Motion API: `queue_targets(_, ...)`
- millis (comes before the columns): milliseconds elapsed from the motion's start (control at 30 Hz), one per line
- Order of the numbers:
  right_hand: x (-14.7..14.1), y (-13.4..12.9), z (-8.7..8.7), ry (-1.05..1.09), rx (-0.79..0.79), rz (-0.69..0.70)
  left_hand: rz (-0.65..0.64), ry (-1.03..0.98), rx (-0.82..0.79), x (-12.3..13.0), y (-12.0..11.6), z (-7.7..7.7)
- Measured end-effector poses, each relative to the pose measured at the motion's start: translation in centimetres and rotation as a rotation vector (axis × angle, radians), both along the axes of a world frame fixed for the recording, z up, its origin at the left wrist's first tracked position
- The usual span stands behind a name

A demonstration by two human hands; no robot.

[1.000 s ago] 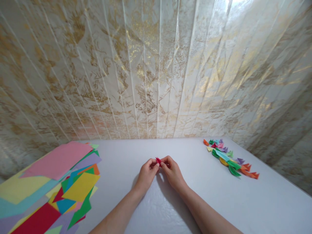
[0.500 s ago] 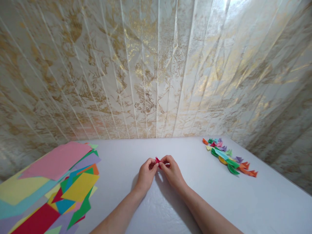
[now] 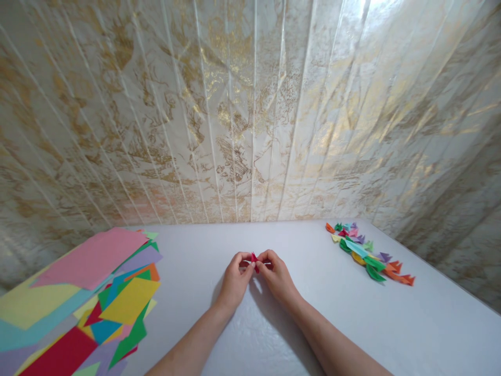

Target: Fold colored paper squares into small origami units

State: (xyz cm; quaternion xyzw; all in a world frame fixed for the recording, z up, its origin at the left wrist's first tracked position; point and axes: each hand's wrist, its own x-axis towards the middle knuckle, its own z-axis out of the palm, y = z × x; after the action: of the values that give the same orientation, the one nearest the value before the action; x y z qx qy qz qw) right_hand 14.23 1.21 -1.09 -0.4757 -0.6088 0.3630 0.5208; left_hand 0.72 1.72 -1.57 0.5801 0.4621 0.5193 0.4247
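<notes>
A small red folded paper (image 3: pixel 254 259) is pinched between both hands near the middle of the white table (image 3: pixel 219 344). On its left side, my left hand (image 3: pixel 236 277) grips it with thumb and forefinger. My right hand (image 3: pixel 276 273) holds it from the right, fingers curled, the thumb meeting the other thumb. Pointed tips of the paper stick up above the fingertips; the fingers hide much of the rest.
Loose coloured sheets lie at the left, among them a large pink sheet (image 3: pixel 94 256), a yellow piece (image 3: pixel 131 301) and a red sheet (image 3: pixel 58 355). Several small folded paper pieces (image 3: pixel 371 262) form a cluster at the right. A patterned gold-and-white curtain (image 3: pixel 242 115) hangs behind.
The red paper has turned slightly between the fingers, its tips now more upright. Both hands stay in nearly the same place.
</notes>
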Motion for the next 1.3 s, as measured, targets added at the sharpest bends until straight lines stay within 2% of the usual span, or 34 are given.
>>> queue_targets(100, -0.02, -0.04, 0.19, -0.003, -0.001, -0.008, -0.037, 0.006, 0.005, -0.06, -0.01, 0.02)
queue_targets(400, -0.35, -0.06, 0.17, 0.038, -0.042, -0.018, -0.011, -0.02, -0.007, 0.05, -0.23, 0.34)
queue_targets(1300, -0.35, -0.36, 0.42, -0.067, 0.031, -0.061, -0.012, -0.008, 0.016, -0.04, -0.32, 0.49)
